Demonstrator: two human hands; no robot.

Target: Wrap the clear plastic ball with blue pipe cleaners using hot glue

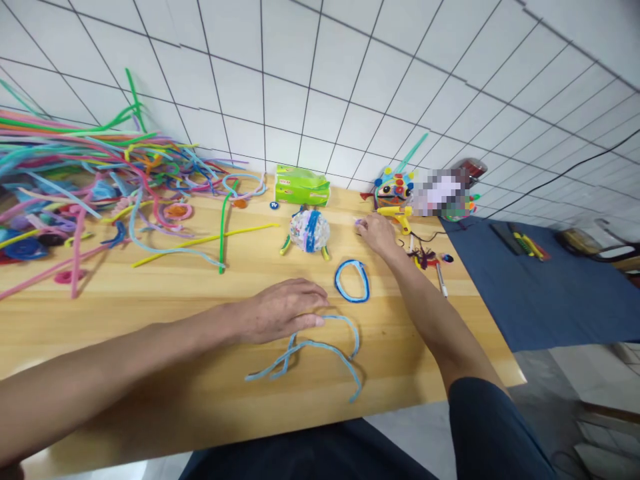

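My left hand (285, 310) hovers over or rests on the wood near two light blue pipe cleaners (320, 345), fingers stretched out and holding nothing visible. One pipe cleaner runs just under its fingertips. My right hand (376, 235) reaches to the back of the table with its fingers curled together. A small purple bit shows at its fingertips, too small to name. Between the hands lies a ring of dark and light blue pipe cleaner (337, 283). A clear, bumpy ball with blue and purple stripes (314, 232) stands behind it on short green-yellow legs.
A yellow glue gun (397, 213) lies right of my right hand, its cord trailing right. Behind it stands a decorated figure (395, 187). A green tissue pack (300, 187) sits against the tiled wall. Many pipe cleaners (100, 180) pile up left. A marker (441, 280) lies right.
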